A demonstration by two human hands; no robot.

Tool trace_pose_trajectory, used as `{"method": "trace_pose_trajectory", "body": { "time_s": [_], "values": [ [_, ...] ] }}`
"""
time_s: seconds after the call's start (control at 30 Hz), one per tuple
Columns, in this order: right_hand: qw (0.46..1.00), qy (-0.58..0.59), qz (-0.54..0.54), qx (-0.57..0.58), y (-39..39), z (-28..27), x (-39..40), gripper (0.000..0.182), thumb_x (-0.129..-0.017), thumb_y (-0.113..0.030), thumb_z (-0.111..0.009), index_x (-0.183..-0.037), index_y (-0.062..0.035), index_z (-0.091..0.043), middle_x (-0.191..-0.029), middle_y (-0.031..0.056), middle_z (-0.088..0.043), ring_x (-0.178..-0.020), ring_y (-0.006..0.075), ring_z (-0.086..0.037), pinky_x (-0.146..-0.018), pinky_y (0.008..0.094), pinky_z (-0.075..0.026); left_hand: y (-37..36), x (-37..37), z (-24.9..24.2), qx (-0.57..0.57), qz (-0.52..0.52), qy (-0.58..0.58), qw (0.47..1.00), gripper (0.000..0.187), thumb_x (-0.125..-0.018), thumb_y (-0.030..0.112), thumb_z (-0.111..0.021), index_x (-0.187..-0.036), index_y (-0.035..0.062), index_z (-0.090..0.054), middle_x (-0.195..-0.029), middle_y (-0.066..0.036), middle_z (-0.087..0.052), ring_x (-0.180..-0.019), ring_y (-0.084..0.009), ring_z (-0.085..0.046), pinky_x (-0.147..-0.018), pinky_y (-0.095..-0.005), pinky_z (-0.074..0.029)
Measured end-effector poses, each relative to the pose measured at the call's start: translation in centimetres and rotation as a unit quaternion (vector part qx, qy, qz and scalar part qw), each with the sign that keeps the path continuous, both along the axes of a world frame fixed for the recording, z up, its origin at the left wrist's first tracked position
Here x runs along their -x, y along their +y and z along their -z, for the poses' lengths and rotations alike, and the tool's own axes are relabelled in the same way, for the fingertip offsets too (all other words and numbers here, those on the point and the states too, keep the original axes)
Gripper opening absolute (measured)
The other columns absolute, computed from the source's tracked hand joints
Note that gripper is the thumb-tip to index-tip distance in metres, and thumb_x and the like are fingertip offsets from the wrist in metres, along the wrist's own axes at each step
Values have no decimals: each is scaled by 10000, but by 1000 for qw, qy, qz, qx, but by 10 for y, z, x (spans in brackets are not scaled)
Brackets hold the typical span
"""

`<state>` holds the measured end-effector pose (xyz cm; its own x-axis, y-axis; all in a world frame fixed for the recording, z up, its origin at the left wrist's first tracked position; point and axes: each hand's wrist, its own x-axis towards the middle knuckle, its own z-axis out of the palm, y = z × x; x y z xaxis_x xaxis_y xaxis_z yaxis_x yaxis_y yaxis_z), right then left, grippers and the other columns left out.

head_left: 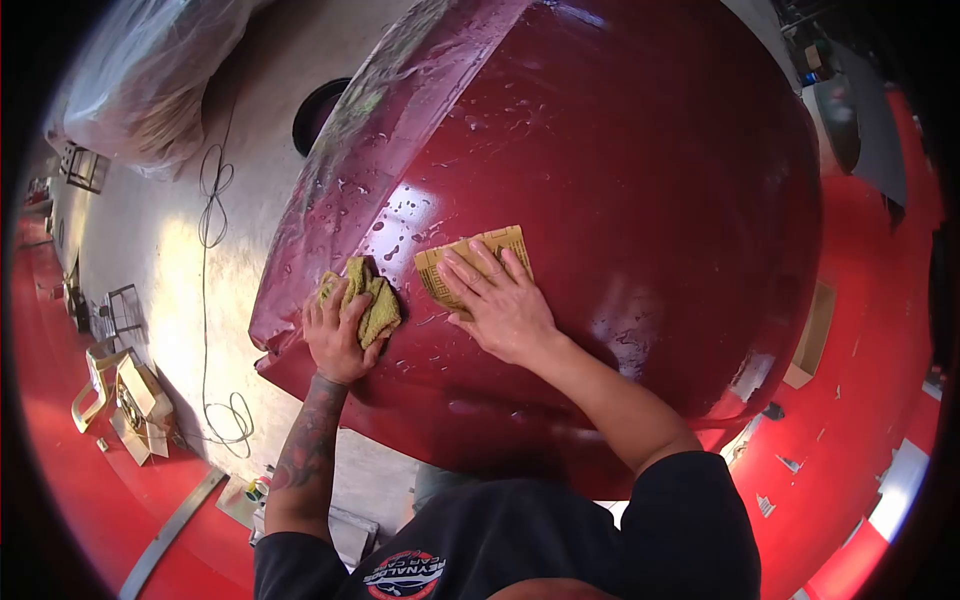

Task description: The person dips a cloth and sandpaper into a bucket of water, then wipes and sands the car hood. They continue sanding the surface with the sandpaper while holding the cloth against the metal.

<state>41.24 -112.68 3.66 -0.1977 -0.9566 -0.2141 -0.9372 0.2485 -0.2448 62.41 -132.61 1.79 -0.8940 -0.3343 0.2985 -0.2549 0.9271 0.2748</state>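
Note:
A large glossy dark-red car panel, apparently a hood, lies in front of me, with water drops scattered over its left part. My left hand is closed around a crumpled yellow-green cloth, which rests on the panel near its left edge. To the right of it, my right hand presses a tan sheet of sandpaper with printed backing flat on the wet surface. The fingers of that hand are stretched over the sheet, slightly apart. The sandpaper's underside is hidden.
A paler, wet strip runs along the panel's left side. A cable lies on the floor at left, near an open cardboard box. Plastic-wrapped items stand at upper left. Another cardboard box is at right.

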Motion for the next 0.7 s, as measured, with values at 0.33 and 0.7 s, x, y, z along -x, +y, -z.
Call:
{"method": "trace_pose_trajectory", "body": {
  "time_s": [0.33, 0.7],
  "values": [
    [961, 134, 238, 51, -141, 30, 200, 743, -1021, -580, -335, -1588, -111, -227, -1664, 53, -192, -1529, 337, -155, -1222, 534, -162, 0, 0, -3, -22, -3, 4, 1000, 570, -736, 470, -757, -1211, 179, -636, -1323, -129, -562, -1195, -397, -518, -1014, -575, -369],
    [980, 155, 103, 71, -123, 28, 183, 733, -1011, -598, -358, -1579, -144, -270, -1647, 27, -251, -1525, 284, -194, -1222, 518, -181, -4, -1, -4, -35, 6, -2, 999, 534, -759, 481, -712, -1183, 160, -658, -1328, -147, -558, -1208, -413, -520, -1032, -588, -365]
  ]
}}
